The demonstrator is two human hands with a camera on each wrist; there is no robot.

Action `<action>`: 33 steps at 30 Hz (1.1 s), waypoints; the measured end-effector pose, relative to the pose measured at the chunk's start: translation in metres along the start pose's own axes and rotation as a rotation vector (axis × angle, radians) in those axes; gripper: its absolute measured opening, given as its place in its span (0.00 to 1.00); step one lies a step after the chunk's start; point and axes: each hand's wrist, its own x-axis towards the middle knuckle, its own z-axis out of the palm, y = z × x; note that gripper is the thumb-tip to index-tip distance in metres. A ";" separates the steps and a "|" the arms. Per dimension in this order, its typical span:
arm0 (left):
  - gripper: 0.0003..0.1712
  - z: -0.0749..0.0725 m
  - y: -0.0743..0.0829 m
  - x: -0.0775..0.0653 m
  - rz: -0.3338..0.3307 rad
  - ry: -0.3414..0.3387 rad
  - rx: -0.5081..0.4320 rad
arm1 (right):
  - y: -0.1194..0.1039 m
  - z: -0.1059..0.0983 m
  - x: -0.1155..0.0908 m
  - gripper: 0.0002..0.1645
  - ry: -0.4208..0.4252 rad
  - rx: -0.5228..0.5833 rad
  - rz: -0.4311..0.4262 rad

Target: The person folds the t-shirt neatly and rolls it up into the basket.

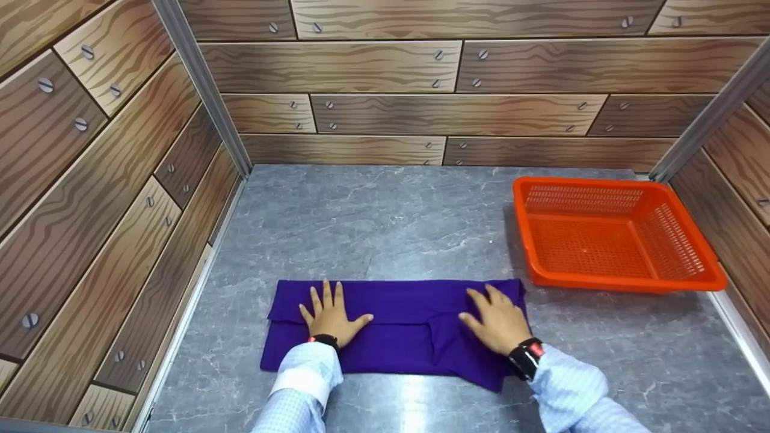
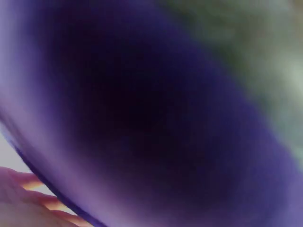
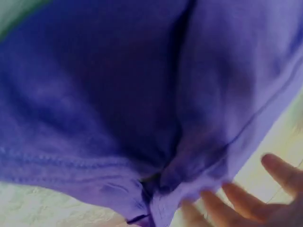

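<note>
A purple cloth garment (image 1: 397, 349) lies folded into a long band on the grey surface, with a stitched hem visible in the right wrist view. My left hand (image 1: 331, 317) rests flat on its left part, fingers spread and straight. Over the right end, where a flap sticks out toward me, my right hand (image 1: 498, 322) touches the fabric with its fingers spread and slightly bent. In the left wrist view the purple cloth (image 2: 156, 123) fills most of the picture, blurred. Fingers of the right hand (image 3: 246, 208) show at the cloth's edge in the right wrist view.
An orange plastic basket (image 1: 619, 282) with perforated sides stands right of the cloth, near the right wall. Wood-patterned panels (image 1: 385, 114) enclose the grey marbled surface (image 1: 373, 222) at the back, left and right.
</note>
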 end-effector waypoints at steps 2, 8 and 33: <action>0.63 0.002 -0.003 0.001 -0.007 -0.016 0.006 | 0.001 0.005 -0.002 0.43 -0.096 -0.061 0.009; 0.65 0.005 -0.011 0.005 -0.002 -0.041 0.004 | 0.016 0.011 0.000 0.47 -0.234 -0.101 0.008; 0.64 0.001 -0.012 0.002 -0.001 -0.051 -0.016 | 0.030 -0.020 -0.026 0.17 -0.223 0.472 0.334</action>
